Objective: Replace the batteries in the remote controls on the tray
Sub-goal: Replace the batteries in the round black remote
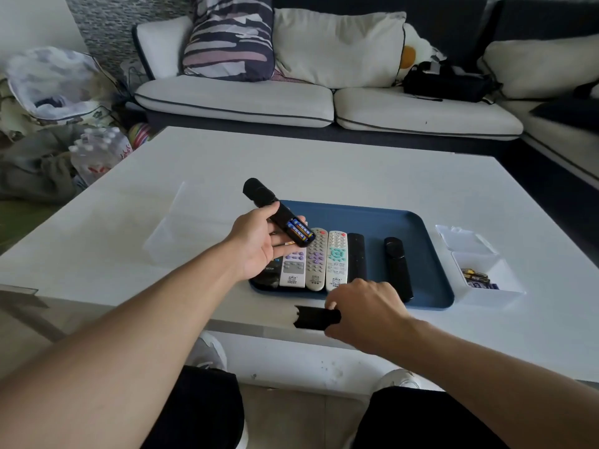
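Step in hand: battery swap on black remote [262,202], cover off.
- Your left hand [259,244] grasps black remote above left end of blue tray [421,228], compartment up, two blue batteries [299,231] seated inside.
- Your right hand [366,311] pinches black battery cover [316,317] at near desk [324,163] edge, just in front of tray.
- Other remotes lie in row on tray.
- White box [486,291] right of tray holds loose batteries.
- Cannot tell whether seated cells are old or new.
- Next move, judged: if new, align cover with compartment rails and slide shut; if old, set cover down, extract cells.

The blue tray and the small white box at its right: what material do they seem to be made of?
Blue tray: likely plastic, matte; even colour, rounded moulded rim. White box: probably translucent plastic; the batteries inside show dimly through its wall.
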Demonstrator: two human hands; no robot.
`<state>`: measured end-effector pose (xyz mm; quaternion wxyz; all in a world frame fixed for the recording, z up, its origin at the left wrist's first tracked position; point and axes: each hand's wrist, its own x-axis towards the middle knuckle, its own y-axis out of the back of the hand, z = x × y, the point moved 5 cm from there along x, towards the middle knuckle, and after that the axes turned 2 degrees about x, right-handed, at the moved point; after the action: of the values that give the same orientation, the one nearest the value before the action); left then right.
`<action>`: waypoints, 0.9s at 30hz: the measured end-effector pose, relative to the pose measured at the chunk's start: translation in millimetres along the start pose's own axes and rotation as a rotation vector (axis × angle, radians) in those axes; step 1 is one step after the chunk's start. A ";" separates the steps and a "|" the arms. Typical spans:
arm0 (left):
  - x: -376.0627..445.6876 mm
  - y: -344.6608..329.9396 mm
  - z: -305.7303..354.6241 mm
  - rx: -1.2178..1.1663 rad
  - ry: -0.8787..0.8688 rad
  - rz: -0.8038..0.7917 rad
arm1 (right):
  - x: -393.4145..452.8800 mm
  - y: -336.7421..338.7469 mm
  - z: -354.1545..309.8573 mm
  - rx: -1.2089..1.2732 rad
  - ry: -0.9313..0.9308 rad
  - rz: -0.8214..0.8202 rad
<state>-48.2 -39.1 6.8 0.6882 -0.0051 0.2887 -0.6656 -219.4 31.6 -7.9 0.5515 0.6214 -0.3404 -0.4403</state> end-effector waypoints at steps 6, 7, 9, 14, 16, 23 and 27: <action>-3.8 -9.4 0.7 0.008 -0.027 -0.124 | 8.9 67.7 27.9 0.344 -0.193 0.283; -5.0 -13.4 0.0 0.014 -0.033 -0.152 | 11.9 74.3 30.4 0.394 -0.210 0.341; -6.6 -24.9 -2.2 0.039 -0.046 -0.185 | 19.1 80.6 30.9 0.415 -0.216 0.412; -6.9 -42.2 -4.7 0.231 -0.178 -0.125 | 29.1 80.8 22.5 0.379 -0.188 0.468; -5.4 -41.3 -3.3 0.230 -0.207 -0.096 | 28.7 78.9 25.9 0.446 -0.202 0.441; -4.7 -41.5 1.0 0.156 -0.232 -0.049 | 30.6 53.2 49.6 1.291 -0.339 0.059; -1.8 -44.7 -0.7 0.149 -0.237 -0.057 | 27.7 45.1 51.4 1.561 -0.294 -0.063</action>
<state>-89.1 -42.3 24.4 0.6967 -0.0405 0.1550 -0.6992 -253.4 -20.6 31.6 -0.1069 0.7732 -0.6023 -0.1674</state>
